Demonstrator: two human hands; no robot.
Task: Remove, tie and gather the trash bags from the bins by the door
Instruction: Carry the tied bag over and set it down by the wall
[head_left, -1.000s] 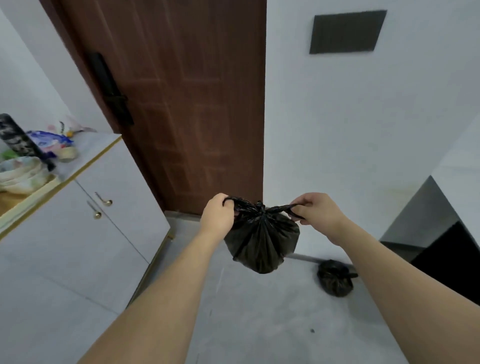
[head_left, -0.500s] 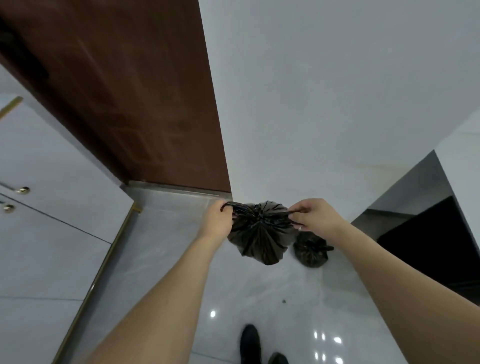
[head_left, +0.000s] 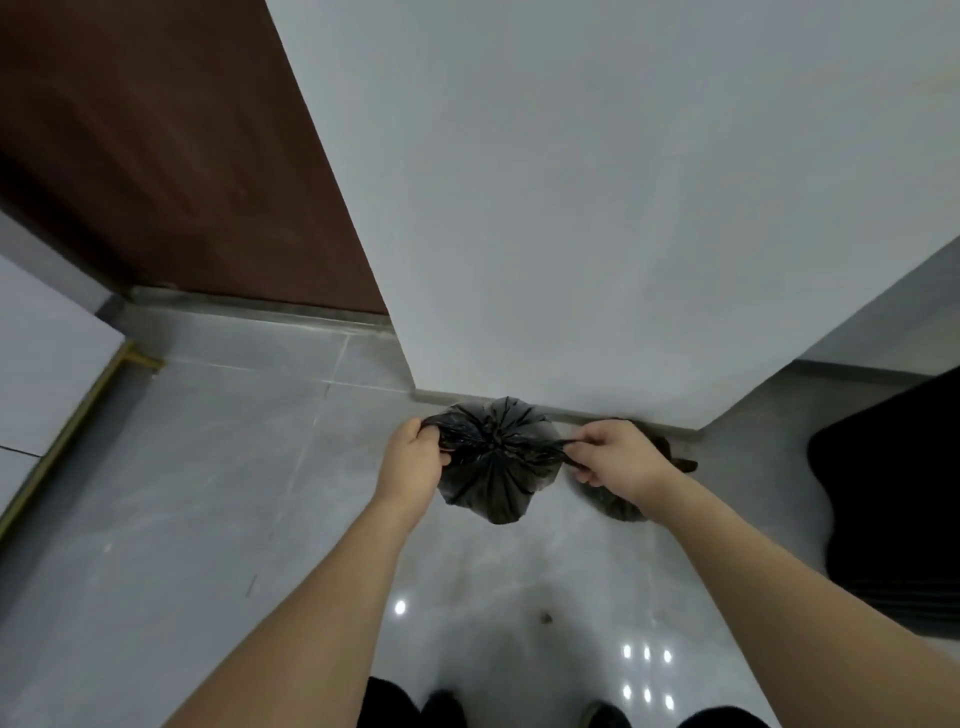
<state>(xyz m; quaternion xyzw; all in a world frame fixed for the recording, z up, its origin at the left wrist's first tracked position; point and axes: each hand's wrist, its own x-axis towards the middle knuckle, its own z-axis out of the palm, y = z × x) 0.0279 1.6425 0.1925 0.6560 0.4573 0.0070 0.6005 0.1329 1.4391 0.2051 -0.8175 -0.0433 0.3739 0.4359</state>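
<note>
A small black trash bag (head_left: 496, 462) hangs above the floor between my hands, its top gathered into a knot at the middle. My left hand (head_left: 413, 462) grips the bag's left tie end. My right hand (head_left: 615, 454) pinches the right tie end and pulls it sideways. A second black bag (head_left: 621, 506), tied, lies on the floor against the wall base, mostly hidden behind my right hand and wrist.
The brown door (head_left: 171, 156) stands at the upper left, a white wall corner (head_left: 571, 208) straight ahead. A white cabinet with gold trim (head_left: 47, 395) lines the left. A black object (head_left: 893, 499) sits at the right. Grey tiled floor (head_left: 218, 493) lies below.
My view has tilted down toward the floor and I have come closer to the wall. Both hands keep pulling the tie ends apart; the bag now hangs right beside the one on the floor.
</note>
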